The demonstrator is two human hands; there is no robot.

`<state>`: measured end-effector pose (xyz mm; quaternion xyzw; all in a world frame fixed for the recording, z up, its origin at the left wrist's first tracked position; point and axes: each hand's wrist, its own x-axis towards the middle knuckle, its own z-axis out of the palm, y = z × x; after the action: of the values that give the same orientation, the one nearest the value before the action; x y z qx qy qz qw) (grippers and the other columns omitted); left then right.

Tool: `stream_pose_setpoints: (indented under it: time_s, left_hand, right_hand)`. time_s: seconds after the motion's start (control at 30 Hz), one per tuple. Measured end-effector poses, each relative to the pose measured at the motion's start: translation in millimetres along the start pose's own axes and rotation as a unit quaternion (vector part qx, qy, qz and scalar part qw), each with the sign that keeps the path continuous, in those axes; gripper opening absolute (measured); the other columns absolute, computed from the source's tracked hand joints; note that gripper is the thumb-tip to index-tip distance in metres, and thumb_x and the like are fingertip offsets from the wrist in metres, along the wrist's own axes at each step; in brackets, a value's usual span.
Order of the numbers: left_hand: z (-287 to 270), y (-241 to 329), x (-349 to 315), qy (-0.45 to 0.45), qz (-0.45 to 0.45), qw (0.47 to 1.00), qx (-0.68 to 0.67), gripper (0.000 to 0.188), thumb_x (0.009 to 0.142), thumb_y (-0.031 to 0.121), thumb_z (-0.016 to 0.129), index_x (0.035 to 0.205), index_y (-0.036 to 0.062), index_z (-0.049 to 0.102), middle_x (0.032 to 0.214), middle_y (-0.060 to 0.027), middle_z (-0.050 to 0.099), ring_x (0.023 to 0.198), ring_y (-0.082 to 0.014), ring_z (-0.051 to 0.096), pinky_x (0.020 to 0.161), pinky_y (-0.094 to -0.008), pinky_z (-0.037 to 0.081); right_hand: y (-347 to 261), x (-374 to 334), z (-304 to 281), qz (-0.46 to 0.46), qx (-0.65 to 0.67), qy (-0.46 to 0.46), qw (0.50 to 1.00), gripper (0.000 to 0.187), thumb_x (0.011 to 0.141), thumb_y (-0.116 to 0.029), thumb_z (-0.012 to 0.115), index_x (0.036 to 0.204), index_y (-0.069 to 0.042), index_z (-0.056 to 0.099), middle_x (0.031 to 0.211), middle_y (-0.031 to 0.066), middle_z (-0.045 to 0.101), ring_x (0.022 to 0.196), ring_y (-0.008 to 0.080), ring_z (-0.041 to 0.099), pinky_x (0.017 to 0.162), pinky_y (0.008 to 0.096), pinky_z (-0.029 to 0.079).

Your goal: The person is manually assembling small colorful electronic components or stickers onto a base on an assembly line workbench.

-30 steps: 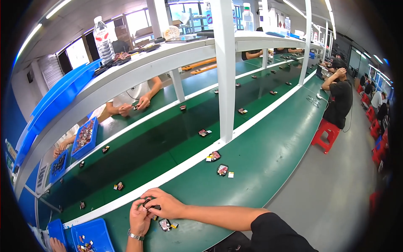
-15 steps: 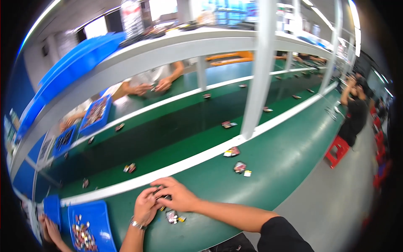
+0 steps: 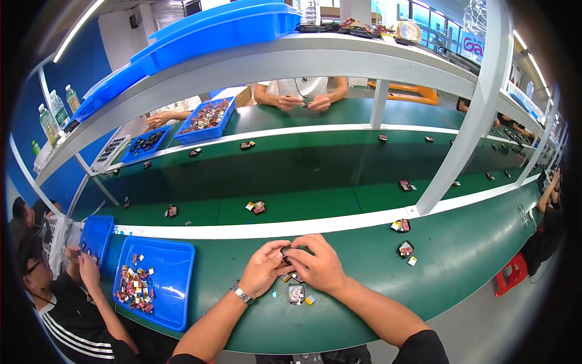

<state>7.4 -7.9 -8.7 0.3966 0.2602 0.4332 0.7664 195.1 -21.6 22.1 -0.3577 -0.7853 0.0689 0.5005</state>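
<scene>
My left hand (image 3: 262,270) and my right hand (image 3: 320,264) meet over the green bench. Between their fingertips they pinch a small black plastic part (image 3: 285,252); the fingers hide much of it. Just below them on the bench lies a small open case with electronic parts inside (image 3: 295,294), with a little yellow-and-white piece (image 3: 310,299) beside it. Another small unit, partly covered by my hands, sits right under my fingers. To the right rest two similar small units, one (image 3: 401,225) against the white rail and one (image 3: 405,249) nearer me.
A blue tray (image 3: 189,267) of small battery-like pieces (image 3: 136,286) stands left. Beyond the white rail (image 3: 267,229), a green conveyor belt (image 3: 327,206) carries scattered units. A slanted post (image 3: 464,145) supports the overhead shelf. A co-worker (image 3: 66,303) sits at left; others work across and far right.
The view has swung left, so the bench and my hands appear farther right and more of the left co-worker shows. My hands stay together around the small black part.
</scene>
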Motion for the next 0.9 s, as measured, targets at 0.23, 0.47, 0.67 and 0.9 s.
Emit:
stream_pose_setpoints:
  time_s: [0.23,0.47,0.67,0.9]
  left_hand:
    - [0.2,-0.9,1.3,0.003,0.001,1.0,0.004,0.031,0.102,0.01,0.049,0.132,0.0019,0.047,0.121,-0.0112,0.062,0.112,-0.0216,0.061,0.096,-0.041,0.054]
    - [-1.4,-0.4,1.1,0.008,-0.012,1.0,0.002,0.032,0.101,0.01,0.05,0.132,0.0028,0.047,0.122,-0.0094,0.062,0.112,-0.0195,0.061,0.096,-0.0387,0.053]
    - [2.7,1.0,0.4,0.013,-0.012,1.0,0.012,0.032,0.102,0.012,0.051,0.132,0.0032,0.047,0.121,-0.0084,0.062,0.109,-0.0184,0.063,0.096,-0.0382,0.054]
    - [4.8,-0.3,0.9,0.022,-0.014,0.999,0.028,0.031,0.102,0.011,0.05,0.131,0.0032,0.047,0.118,-0.0078,0.063,0.107,-0.0182,0.063,0.094,-0.0376,0.054]
  right_hand:
    - [0.2,-2.4,2.3,-0.015,-0.053,-0.02,0.998,0.018,0.074,-0.002,0.072,0.091,-0.004,0.067,0.097,0.0069,0.061,0.09,0.0253,0.06,0.073,0.0344,0.053]
    - [-3.3,-2.0,7.3,-0.008,-0.085,-0.009,0.996,0.019,0.072,-0.002,0.075,0.089,-0.005,0.067,0.094,0.0067,0.062,0.084,0.0247,0.061,0.071,0.0337,0.053]
    - [-5.4,-4.2,8.4,0.001,-0.105,-0.015,0.994,0.018,0.073,-0.002,0.074,0.089,-0.005,0.067,0.095,0.0068,0.061,0.085,0.0242,0.062,0.069,0.033,0.054]
    - [-3.0,-6.5,13.8,0.004,-0.119,-0.002,0.993,0.017,0.073,-0.001,0.074,0.089,-0.005,0.068,0.094,0.0063,0.061,0.083,0.0231,0.062,0.068,0.033,0.054]
